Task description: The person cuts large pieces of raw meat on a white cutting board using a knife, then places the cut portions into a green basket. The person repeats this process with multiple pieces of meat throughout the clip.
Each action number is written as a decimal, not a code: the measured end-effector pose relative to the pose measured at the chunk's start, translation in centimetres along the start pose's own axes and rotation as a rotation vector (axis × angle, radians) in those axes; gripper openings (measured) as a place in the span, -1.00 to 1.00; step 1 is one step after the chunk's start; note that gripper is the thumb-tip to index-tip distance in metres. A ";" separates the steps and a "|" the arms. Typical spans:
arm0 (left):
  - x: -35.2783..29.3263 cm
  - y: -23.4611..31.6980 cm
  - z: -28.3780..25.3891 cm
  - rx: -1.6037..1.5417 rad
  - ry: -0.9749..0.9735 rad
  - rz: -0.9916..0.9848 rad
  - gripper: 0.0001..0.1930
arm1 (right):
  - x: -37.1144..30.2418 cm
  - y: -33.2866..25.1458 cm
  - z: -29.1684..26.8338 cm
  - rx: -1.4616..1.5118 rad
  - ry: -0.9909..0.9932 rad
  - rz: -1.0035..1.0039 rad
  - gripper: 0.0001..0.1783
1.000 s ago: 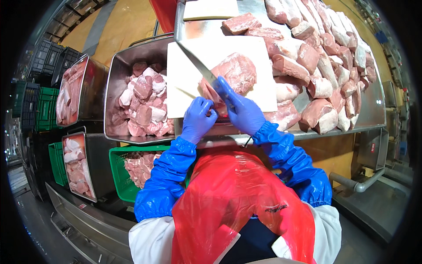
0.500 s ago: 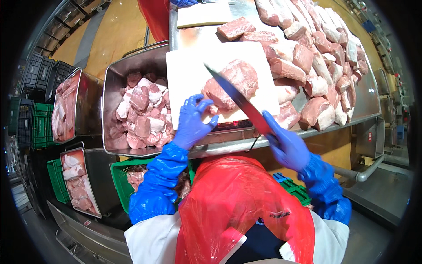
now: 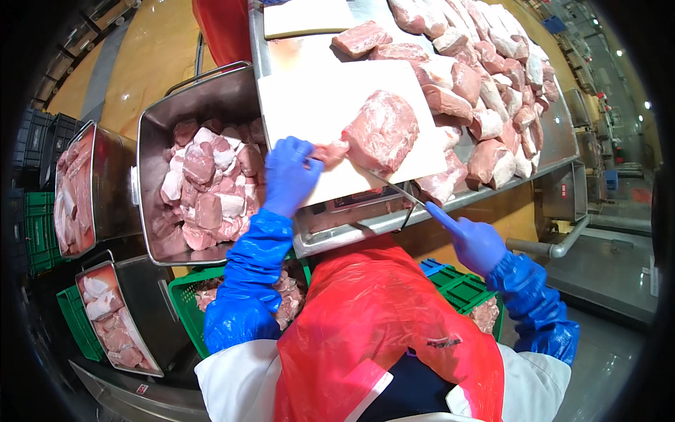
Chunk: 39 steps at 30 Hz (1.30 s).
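The left hand (image 3: 290,176), in a blue glove, is placed over the left near part of the white cutting board (image 3: 302,95); its fingers are closed on a meat strip (image 3: 332,152). The strip is extended to the right as far as the left side of the large cut of raw meat (image 3: 383,132), which is laid on the right half of the board. Whether strip and cut are joined or only touching cannot be told.

The knife (image 3: 395,186) is gripped in the right hand (image 3: 479,246), which is held to the right, beyond the near edge of the board, with the index finger extended toward the blade. The blade is directed far and left, its tip by the near side of the large cut.

Compared with half a second ago, the blade has been lowered from across the large cut to its near side and is now seen nearly edge-on. The left hand has been drawn leftward from the cut, and the strip has been stretched out into view.

The board is supported on the metal worktop (image 3: 559,133), with loose meat pieces (image 3: 492,162) stacked on the right. Meat chunks (image 3: 211,169) are contained in the steel bin (image 3: 158,119) on the left.
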<state>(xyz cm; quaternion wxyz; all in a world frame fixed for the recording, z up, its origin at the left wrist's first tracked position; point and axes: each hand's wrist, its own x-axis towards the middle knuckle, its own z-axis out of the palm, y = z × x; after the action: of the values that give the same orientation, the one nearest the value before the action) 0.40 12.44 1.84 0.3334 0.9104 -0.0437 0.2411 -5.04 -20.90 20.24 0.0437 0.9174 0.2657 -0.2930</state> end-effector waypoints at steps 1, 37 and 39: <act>0.5 -1.3 -0.7 0.022 0.020 -0.028 -0.88 | -1.4 -0.4 -0.6 -0.184 -0.033 0.056 -0.06; 14.1 7.7 9.0 0.041 -0.804 0.556 -0.23 | 8.1 -1.8 2.6 0.246 0.275 -0.045 -0.08; 13.5 7.3 9.6 0.137 -0.702 0.492 -0.21 | 7.7 -2.4 2.7 0.208 0.232 -0.008 -0.02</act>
<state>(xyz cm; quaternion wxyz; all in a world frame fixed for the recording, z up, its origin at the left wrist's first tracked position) 14.50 1.84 6.09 0.1695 0.9197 -0.3541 -0.0087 -2.36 -15.98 13.87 -0.0837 0.9436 0.2411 -0.2109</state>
